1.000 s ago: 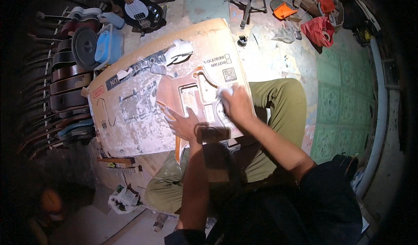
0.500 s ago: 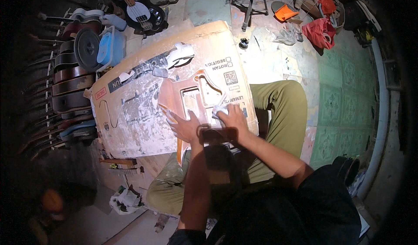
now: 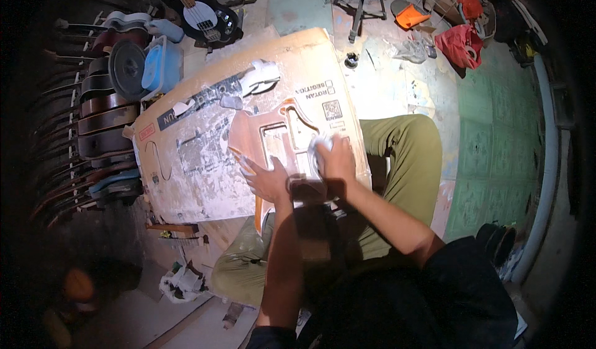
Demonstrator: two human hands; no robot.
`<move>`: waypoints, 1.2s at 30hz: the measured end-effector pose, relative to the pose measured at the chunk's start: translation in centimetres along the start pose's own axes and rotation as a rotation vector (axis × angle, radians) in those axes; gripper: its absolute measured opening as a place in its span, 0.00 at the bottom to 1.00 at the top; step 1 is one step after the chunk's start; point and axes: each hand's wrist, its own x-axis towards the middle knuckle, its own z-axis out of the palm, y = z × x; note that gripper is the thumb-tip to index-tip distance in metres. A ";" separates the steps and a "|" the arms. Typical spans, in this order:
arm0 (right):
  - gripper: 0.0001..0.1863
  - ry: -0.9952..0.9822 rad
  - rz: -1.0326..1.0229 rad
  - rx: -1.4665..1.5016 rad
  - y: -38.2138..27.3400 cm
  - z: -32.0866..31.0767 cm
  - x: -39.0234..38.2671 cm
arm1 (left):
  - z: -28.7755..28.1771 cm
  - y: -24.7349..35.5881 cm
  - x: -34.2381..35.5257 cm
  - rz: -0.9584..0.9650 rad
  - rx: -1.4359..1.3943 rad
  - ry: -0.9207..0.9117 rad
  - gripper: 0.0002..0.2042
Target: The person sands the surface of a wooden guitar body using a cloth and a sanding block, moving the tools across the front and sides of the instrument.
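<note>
An unfinished electric guitar body [image 3: 248,130], brown with orange edges and routed cavities, lies on a dusty cardboard sheet [image 3: 198,194] before me. My left hand [image 3: 268,183] rests on its near left part, fingers spread. At the right side of the body, my right hand [image 3: 338,161] is closed around a pale folded piece [image 3: 319,148], pressed to the edge by the cavities. That piece is smeared by motion, so I cannot tell whether it is paper or cloth. A dark rectangular shadowy shape covers part of the body's near end between my wrists.
On the cardboard lie crumpled white paper [image 3: 261,77], a small grey block [image 3: 231,102] and a bent wire [image 3: 151,160]. A black bass guitar [image 3: 214,23] stands beyond it. Several guitars hang at the left beside a blue tub [image 3: 162,67]. A red bag [image 3: 459,44] sits far right.
My right hand has moved slightly away from me and to the right along the body's edge with the pale piece. My left hand stays on the body.
</note>
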 end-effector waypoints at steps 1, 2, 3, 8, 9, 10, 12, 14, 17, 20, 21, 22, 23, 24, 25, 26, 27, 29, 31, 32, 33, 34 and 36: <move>0.13 -0.080 -0.065 0.017 0.0 0.6 -1.4 | 0.2 -0.2 0.0 0.005 0.006 0.014 0.43; 0.12 -0.072 -0.146 0.026 0.4 0.8 -1.5 | 0.3 -0.6 -0.1 0.004 0.021 0.026 0.43; 0.12 -0.073 -0.145 0.027 0.6 -0.1 -0.2 | 0.4 -0.6 0.0 0.005 0.022 0.026 0.43; 0.09 0.055 0.029 0.026 0.9 0.4 0.1 | -0.8 0.3 -0.7 -0.018 -0.001 -0.035 0.42; 0.10 0.040 -0.029 0.035 0.3 1.1 -1.3 | -0.7 0.6 -0.3 -0.013 -0.013 -0.023 0.42; 0.13 -0.137 -0.076 0.088 -0.7 -0.1 -2.1 | -0.3 -0.3 -0.2 0.003 -0.005 0.027 0.42; 0.14 -0.085 -0.069 0.072 1.4 -0.6 0.0 | -0.1 -0.3 -0.3 0.029 0.001 0.070 0.42; 0.17 -0.005 0.028 0.035 2.7 -1.4 3.9 | -0.2 -0.1 -0.5 0.016 0.015 0.035 0.42; 0.18 0.089 0.310 0.149 4.6 -2.7 7.2 | 0.1 -0.2 -0.5 0.012 -0.006 0.021 0.43; 0.16 0.012 0.203 0.187 2.2 -4.1 4.5 | 0.3 -0.8 0.1 0.022 0.023 0.046 0.43; 0.16 -0.018 0.156 0.156 1.7 -3.8 3.3 | 0.4 -0.9 0.0 0.019 0.021 0.040 0.43; 0.17 -0.070 0.067 0.093 1.5 -3.1 2.1 | 0.5 -0.9 0.0 0.021 0.021 0.037 0.43; 0.18 -0.120 -0.019 0.035 1.1 -2.7 1.5 | 0.4 -0.9 0.1 0.026 0.025 0.038 0.43; 0.19 -0.091 -0.101 0.007 1.1 -2.5 1.4 | 0.5 -0.8 0.1 0.025 0.026 0.035 0.43; 0.19 -0.094 -0.100 0.006 1.7 -2.2 2.1 | 0.5 -0.7 0.0 0.035 0.023 0.042 0.43; 0.18 -0.025 0.004 0.046 2.0 -2.6 3.9 | 0.6 -0.8 -0.1 0.041 0.026 0.048 0.43; 0.17 0.039 0.106 0.084 1.8 -2.8 4.8 | 0.6 -1.3 -0.1 0.032 0.035 0.044 0.43; 0.15 0.022 0.114 -0.028 0.9 -1.2 3.2 | 0.6 -1.4 0.4 0.005 0.023 -0.017 0.43; 0.13 -0.152 -0.012 0.015 0.6 -0.3 -0.6 | 1.1 -0.9 0.4 0.019 0.007 0.021 0.43; 0.12 -0.111 -0.093 0.019 1.0 -0.2 -1.0 | 1.2 -1.2 0.1 0.021 0.014 0.051 0.43; 0.12 -0.113 -0.093 0.016 1.2 -0.7 0.1 | 0.9 -1.0 0.1 0.020 0.012 0.048 0.43; 0.12 -0.049 -0.050 -0.001 1.9 -1.3 2.2 | 0.7 -0.7 0.2 0.009 0.012 0.016 0.43; 0.11 0.052 0.072 -0.022 1.5 -2.2 4.2 | 0.4 -1.3 0.0 -0.007 0.034 -0.017 0.43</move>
